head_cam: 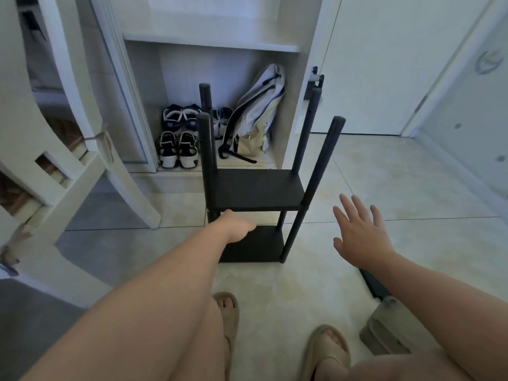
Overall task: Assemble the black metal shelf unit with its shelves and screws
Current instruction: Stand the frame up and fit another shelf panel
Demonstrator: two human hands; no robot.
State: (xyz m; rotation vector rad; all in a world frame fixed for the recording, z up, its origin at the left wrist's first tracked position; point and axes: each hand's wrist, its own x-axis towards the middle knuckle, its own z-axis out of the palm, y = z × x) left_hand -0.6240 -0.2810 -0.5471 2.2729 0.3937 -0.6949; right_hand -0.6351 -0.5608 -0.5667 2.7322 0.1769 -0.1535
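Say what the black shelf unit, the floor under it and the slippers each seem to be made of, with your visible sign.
Shelf unit: matt black, probably painted metal, going by its thin flat shelves and round tubular posts. Floor: pale glossy tile, shown by thin straight joint lines. Slippers: likely soft foam or rubber, being thick, rounded and matt beige.

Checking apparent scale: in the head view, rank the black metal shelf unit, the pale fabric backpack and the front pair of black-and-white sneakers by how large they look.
1. black metal shelf unit
2. pale fabric backpack
3. front pair of black-and-white sneakers
The shelf unit stands nearest the camera, inflating it.
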